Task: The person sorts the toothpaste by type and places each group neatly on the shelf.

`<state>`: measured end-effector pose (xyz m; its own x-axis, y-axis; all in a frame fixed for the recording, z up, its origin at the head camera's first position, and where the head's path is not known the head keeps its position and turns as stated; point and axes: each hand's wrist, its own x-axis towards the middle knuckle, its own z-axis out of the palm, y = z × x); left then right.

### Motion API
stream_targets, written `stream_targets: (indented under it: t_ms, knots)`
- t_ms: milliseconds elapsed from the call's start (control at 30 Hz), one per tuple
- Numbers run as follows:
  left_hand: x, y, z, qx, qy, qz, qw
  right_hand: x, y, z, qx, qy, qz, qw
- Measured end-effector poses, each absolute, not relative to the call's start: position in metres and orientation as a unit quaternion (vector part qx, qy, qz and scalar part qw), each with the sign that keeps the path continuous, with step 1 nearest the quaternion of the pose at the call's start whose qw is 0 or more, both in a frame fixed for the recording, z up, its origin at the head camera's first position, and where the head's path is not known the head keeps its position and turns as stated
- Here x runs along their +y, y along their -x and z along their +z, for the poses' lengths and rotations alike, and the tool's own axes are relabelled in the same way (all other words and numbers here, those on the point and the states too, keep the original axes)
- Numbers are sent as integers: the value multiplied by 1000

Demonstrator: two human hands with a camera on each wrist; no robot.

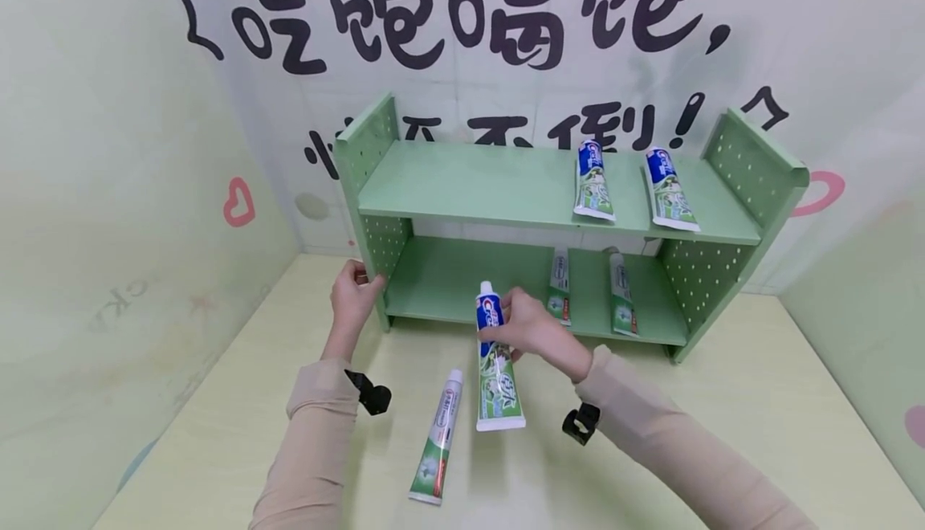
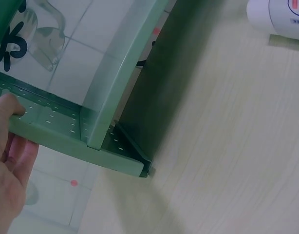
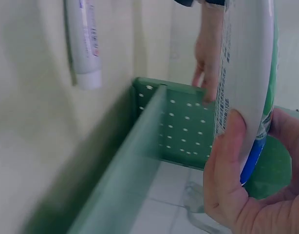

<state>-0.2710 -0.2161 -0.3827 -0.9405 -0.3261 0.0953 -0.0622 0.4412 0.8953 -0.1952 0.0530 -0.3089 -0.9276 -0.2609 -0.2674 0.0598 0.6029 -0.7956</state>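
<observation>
My right hand (image 1: 535, 325) grips a blue-and-green toothpaste tube (image 1: 499, 377), cap up, in front of the lower shelf. In the right wrist view, the fingers and thumb pinch the tube (image 3: 244, 63) near its blue end, its white back showing. My left hand (image 1: 354, 301) holds the front edge of the left side panel (image 2: 66, 146) of a green two-tier rack (image 1: 462, 185), thumb on the inner face and fingers outside. Below, a silver-and-green toothpaste tube (image 1: 437, 442) lies on the table, its cap pointing to the rack.
Two blue-and-green tubes, one (image 1: 593, 181) left of the other (image 1: 668, 189), lie on the upper shelf's right half. Two silver-and-green tubes, a left one (image 1: 560, 285) and a right one (image 1: 622, 293), lie on the lower shelf. A wall with large black lettering (image 1: 531, 8) stands behind.
</observation>
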Motion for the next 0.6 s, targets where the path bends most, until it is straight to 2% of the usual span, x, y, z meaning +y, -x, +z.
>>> stream_targets:
  t_ms: [600]
  knots:
    - [-215, 269, -379, -836, -119, -520, 125, 60, 209, -213, 890, 90, -421, 151]
